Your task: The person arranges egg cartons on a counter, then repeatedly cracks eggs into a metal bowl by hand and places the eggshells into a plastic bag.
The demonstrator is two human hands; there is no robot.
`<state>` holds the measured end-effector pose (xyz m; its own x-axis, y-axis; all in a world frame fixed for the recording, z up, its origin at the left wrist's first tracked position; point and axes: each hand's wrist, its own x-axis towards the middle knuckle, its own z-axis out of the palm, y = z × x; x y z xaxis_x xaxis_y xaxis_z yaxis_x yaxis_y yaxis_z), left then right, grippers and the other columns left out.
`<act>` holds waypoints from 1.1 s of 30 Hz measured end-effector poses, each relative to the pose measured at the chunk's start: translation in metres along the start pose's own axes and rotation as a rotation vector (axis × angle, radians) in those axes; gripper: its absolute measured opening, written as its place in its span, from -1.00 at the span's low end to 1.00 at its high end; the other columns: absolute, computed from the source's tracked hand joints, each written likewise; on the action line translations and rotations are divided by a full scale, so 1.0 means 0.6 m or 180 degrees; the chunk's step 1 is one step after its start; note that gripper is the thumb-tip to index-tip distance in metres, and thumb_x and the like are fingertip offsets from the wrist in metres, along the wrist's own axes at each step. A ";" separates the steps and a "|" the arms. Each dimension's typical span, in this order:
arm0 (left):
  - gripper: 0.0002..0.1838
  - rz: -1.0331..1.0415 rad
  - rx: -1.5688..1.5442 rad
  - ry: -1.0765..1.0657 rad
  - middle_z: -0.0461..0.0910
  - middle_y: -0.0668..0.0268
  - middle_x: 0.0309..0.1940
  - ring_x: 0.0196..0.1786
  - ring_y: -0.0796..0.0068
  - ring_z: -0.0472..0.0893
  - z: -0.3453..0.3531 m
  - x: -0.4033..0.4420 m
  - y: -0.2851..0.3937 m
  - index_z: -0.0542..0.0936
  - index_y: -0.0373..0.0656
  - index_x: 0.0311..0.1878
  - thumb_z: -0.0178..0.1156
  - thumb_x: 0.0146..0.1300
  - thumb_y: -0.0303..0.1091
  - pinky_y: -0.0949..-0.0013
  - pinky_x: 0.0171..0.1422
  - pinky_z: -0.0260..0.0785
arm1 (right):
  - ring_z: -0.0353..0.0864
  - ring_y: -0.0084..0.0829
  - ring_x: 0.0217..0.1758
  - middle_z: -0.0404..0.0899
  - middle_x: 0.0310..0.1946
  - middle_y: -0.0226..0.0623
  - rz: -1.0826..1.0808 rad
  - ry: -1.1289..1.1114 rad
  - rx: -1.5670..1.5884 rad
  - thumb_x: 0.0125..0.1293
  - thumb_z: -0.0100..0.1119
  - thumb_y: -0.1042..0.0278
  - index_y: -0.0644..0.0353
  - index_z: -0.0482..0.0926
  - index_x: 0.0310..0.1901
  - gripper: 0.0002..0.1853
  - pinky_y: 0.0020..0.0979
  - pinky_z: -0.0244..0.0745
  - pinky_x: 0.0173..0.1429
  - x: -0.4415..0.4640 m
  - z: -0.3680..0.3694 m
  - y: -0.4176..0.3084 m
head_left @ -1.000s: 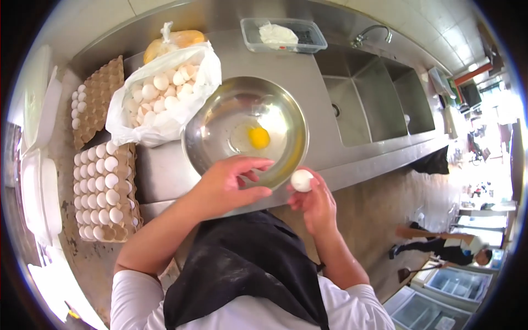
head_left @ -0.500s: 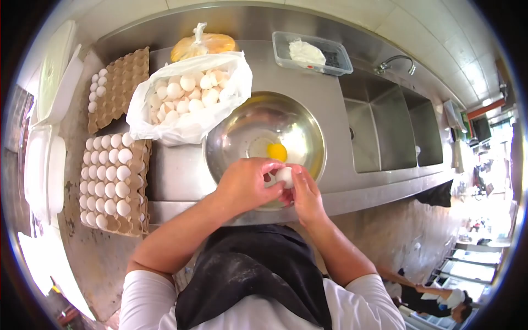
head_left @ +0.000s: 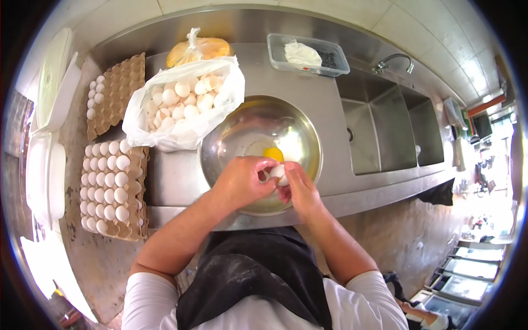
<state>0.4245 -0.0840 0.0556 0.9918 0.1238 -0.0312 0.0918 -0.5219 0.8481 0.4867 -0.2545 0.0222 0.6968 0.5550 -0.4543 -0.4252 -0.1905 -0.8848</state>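
Over the near part of a steel mixing bowl [head_left: 225, 132], my left hand [head_left: 242, 177] and my right hand [head_left: 303, 190] grip one white egg [head_left: 279, 172] between their fingertips. Its shell looks cracked, with a gap showing between two parts. Fingers partly hide it. A yellow yolk [head_left: 273, 154] lies in clear egg white in the bowl, just beyond my fingertips. Left of the bowl, a white plastic bag [head_left: 226, 107] stands open, filled with eggshells [head_left: 184, 99].
Farther left are a cardboard tray of whole eggs [head_left: 108, 187] and a mostly bare tray [head_left: 124, 91]. Behind the bag sits a tied bag of yellow-orange contents [head_left: 212, 48]. A clear plastic container [head_left: 335, 69] and a double sink [head_left: 363, 132] are at right. Another person [head_left: 426, 314] is lower right.
The egg between my hands looked whole before and now appears split. My hands stay over the bowl, and the view has shifted slightly. The other person has moved lower, partly out of view.
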 end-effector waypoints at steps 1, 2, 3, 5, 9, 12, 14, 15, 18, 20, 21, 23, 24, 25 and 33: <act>-0.61 0.0002 0.0002 -0.0004 0.73 0.09 -0.28 -0.29 0.28 0.74 0.000 0.003 -0.002 0.69 -0.28 -0.01 0.32 0.07 -0.34 0.32 -0.14 0.58 | 0.41 -0.65 -0.48 0.48 -0.40 -0.43 -0.0001 0.0003 0.0004 0.60 -0.18 -0.10 0.17 0.50 0.04 -0.54 -0.57 0.36 -0.40 0.000 -0.002 -0.006; -0.61 0.0030 -0.0089 0.0017 0.73 0.09 -0.29 -0.30 0.29 0.74 0.000 0.005 -0.005 0.69 -0.26 -0.01 0.31 0.07 -0.35 0.33 -0.16 0.57 | 0.42 -0.65 -0.47 0.48 -0.40 -0.44 -0.0231 -0.0015 -0.0153 0.60 -0.16 -0.10 0.18 0.49 0.05 -0.54 -0.57 0.37 -0.39 -0.002 -0.002 -0.015; -0.62 0.0057 -0.0182 0.0037 0.72 0.10 -0.30 -0.31 0.30 0.73 -0.001 0.008 -0.005 0.70 -0.24 -0.01 0.31 0.07 -0.35 0.33 -0.18 0.57 | 0.42 -0.65 -0.45 0.47 -0.40 -0.44 -0.0458 -0.0033 -0.0310 0.59 -0.13 -0.09 0.19 0.49 0.05 -0.54 -0.56 0.38 -0.37 -0.003 -0.004 -0.021; -0.63 0.0078 -0.0150 0.0030 0.72 0.10 -0.31 -0.32 0.30 0.73 -0.012 0.014 0.004 0.70 -0.22 -0.01 0.31 0.08 -0.35 0.34 -0.20 0.56 | 0.46 -0.59 -0.45 0.50 -0.37 -0.39 -0.0591 -0.0064 -0.0515 0.58 -0.10 -0.07 0.20 0.49 0.07 -0.56 -0.49 0.41 -0.34 0.004 -0.012 -0.030; -0.65 0.0519 0.0286 0.0117 0.72 0.11 -0.29 -0.31 0.30 0.73 -0.026 0.029 -0.005 0.71 -0.15 0.00 0.29 0.10 -0.37 0.31 -0.23 0.55 | 0.57 -0.35 -0.40 0.59 -0.27 -0.21 -0.1117 0.0290 -0.1974 0.54 0.02 -0.02 0.19 0.48 0.12 -0.58 -0.32 0.48 -0.23 -0.006 -0.010 -0.079; -0.64 0.0845 0.0670 0.0189 0.72 0.12 -0.25 -0.28 0.26 0.74 -0.042 0.034 0.002 0.69 -0.13 0.04 0.28 0.13 -0.36 0.28 -0.20 0.56 | 0.61 -0.24 -0.35 0.61 -0.22 -0.12 -0.1704 0.0651 -0.2515 0.50 0.09 0.02 0.18 0.49 0.14 -0.59 -0.25 0.51 -0.17 -0.006 -0.005 -0.091; -0.62 0.0905 0.0720 0.0198 0.73 0.13 -0.21 -0.25 0.24 0.74 -0.046 0.033 -0.001 0.67 -0.12 0.08 0.28 0.15 -0.34 0.26 -0.18 0.56 | 0.62 -0.27 -0.35 0.62 -0.22 -0.12 -0.1776 0.0713 -0.2564 0.49 0.11 0.01 0.18 0.50 0.14 -0.58 -0.26 0.51 -0.17 -0.006 -0.002 -0.092; -0.59 0.0973 0.0778 0.0198 0.73 0.14 -0.18 -0.22 0.23 0.74 -0.047 0.032 -0.002 0.65 -0.10 0.12 0.27 0.17 -0.33 0.24 -0.15 0.57 | 0.63 -0.30 -0.34 0.63 -0.22 -0.13 -0.1850 0.0786 -0.2604 0.47 0.12 0.01 0.18 0.50 0.14 -0.57 -0.26 0.52 -0.17 -0.007 -0.001 -0.092; -0.48 0.0567 0.0614 0.0019 0.72 0.15 -0.11 -0.19 0.17 0.74 -0.043 0.020 -0.002 0.56 -0.07 0.25 0.30 0.19 -0.24 0.20 -0.09 0.57 | 0.63 -0.39 -0.33 0.67 -0.17 -0.19 -0.1148 0.0521 -0.2126 0.50 0.10 0.03 0.19 0.52 0.14 -0.60 -0.31 0.51 -0.19 -0.010 0.005 -0.090; -0.43 0.0372 0.0683 -0.0079 0.71 0.14 -0.06 -0.16 0.17 0.74 -0.050 0.007 0.003 0.51 -0.05 0.31 0.31 0.21 -0.22 0.19 -0.06 0.57 | 0.64 -0.43 -0.31 0.68 -0.15 -0.22 -0.0681 0.0063 -0.1091 0.51 0.07 0.03 0.18 0.52 0.14 -0.60 -0.36 0.50 -0.20 0.006 0.001 -0.059; -0.38 0.0177 0.0746 -0.0210 0.70 0.14 -0.01 -0.12 0.16 0.73 -0.059 -0.006 0.002 0.46 -0.04 0.37 0.32 0.22 -0.20 0.17 -0.03 0.56 | 0.64 -0.47 -0.30 0.69 -0.12 -0.25 -0.0156 -0.0375 -0.0056 0.53 0.03 0.04 0.17 0.52 0.14 -0.61 -0.41 0.50 -0.21 0.014 0.005 -0.049; -0.34 0.0144 0.0776 0.0058 0.68 0.11 0.02 -0.09 0.16 0.72 -0.081 -0.038 -0.006 0.42 -0.03 0.39 0.34 0.21 -0.18 0.15 -0.02 0.56 | 0.64 -0.48 -0.29 0.69 -0.12 -0.27 0.0125 -0.0657 0.0323 0.54 0.00 0.03 0.15 0.51 0.15 -0.61 -0.44 0.48 -0.22 0.022 0.022 -0.050; -0.30 0.0168 0.0768 0.0229 0.66 0.08 0.06 -0.05 0.15 0.71 -0.091 -0.053 -0.008 0.39 -0.03 0.42 0.36 0.21 -0.17 0.14 0.00 0.55 | 0.64 -0.49 -0.28 0.69 -0.11 -0.29 0.0445 -0.0824 0.0718 0.55 -0.04 0.01 0.14 0.50 0.16 -0.60 -0.48 0.47 -0.23 0.027 0.034 -0.054; -0.30 0.0206 0.0652 0.0522 0.67 0.09 0.06 -0.06 0.23 0.71 -0.108 -0.073 -0.009 0.41 -0.08 0.41 0.39 0.19 -0.25 0.21 -0.02 0.56 | 0.65 -0.48 -0.27 0.69 -0.12 -0.26 0.0405 -0.0949 0.0598 0.56 -0.07 -0.02 0.14 0.48 0.18 -0.58 -0.47 0.48 -0.23 0.037 0.049 -0.062; -0.49 -0.0661 -0.0264 0.1042 0.71 0.26 -0.10 -0.24 0.55 0.65 -0.243 -0.262 -0.026 0.59 -0.16 0.22 0.39 0.16 -0.42 0.46 -0.22 0.49 | 0.64 -0.38 -0.10 0.65 0.00 -0.16 -0.2350 0.0436 -0.2443 0.34 0.30 0.01 0.24 0.41 0.32 -0.36 -0.43 0.52 -0.13 0.119 0.232 -0.187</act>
<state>0.2544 0.0278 0.1245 0.8709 0.4892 -0.0476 0.2668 -0.3891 0.8817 0.5036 -0.0808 0.1033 0.7120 0.6547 0.2540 0.5711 -0.3294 -0.7519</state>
